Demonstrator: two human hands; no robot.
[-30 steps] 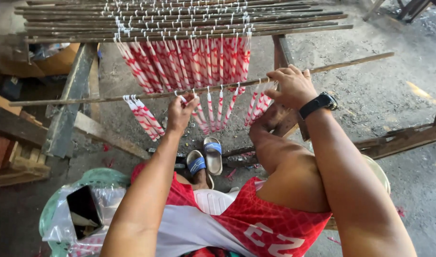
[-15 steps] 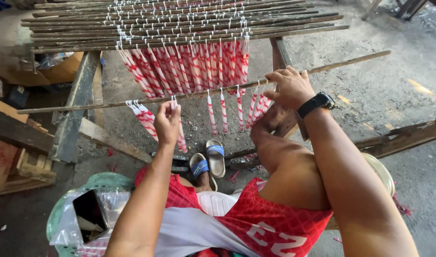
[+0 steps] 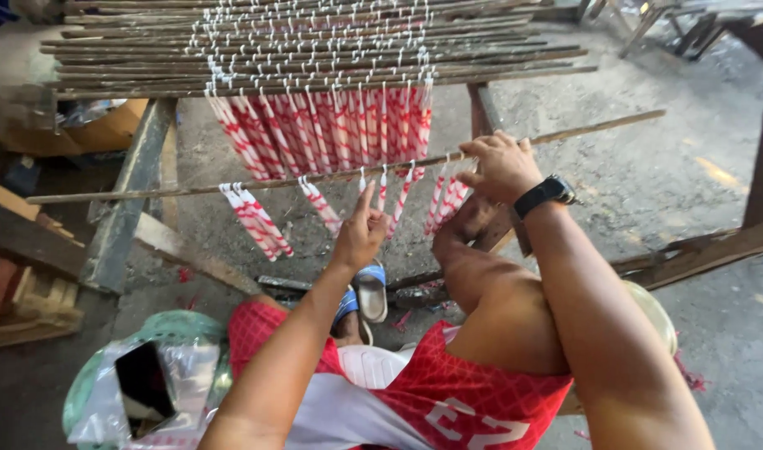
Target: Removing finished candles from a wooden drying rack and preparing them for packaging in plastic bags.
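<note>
We note a long thin wooden stick (image 3: 231,187) held crosswise at mid-scene, w/ red-and-white striped candles (image 3: 252,218) hanging from it by white wicks in small groups.

Right hand (image 3: 502,167): fingers closed over the stick toward its right end, thumb side to the left; black wristwatch (image 3: 545,192) on the wrist. Stick runs on past the hand to the far right.

Left hand (image 3: 361,232): below the stick nr its middle, index finger raised to the wick of a hanging candle, other fingers loosely curled. We cannot tell if it pinches the wick or only touches it. Hands well apart along the stick.

Far side: rack of many similar wooden sticks (image 3: 315,50) laid side by side on a grey timber frame (image 3: 127,200), w/ a dense row of like candles (image 3: 331,125) hanging under the rack's near edge.

Near side: person seated, red-and-white patterned shorts (image 3: 448,396), blue-and-white sandals (image 3: 369,287) on a foot below the left hand. Near left: clear plastic bag (image 3: 107,400) over a pale green tub, w/ a dark flat device (image 3: 144,385) lying in it. Ground: grey concrete (image 3: 648,175) w/ red wax bits. Wooden beam (image 3: 706,246) at right.
</note>
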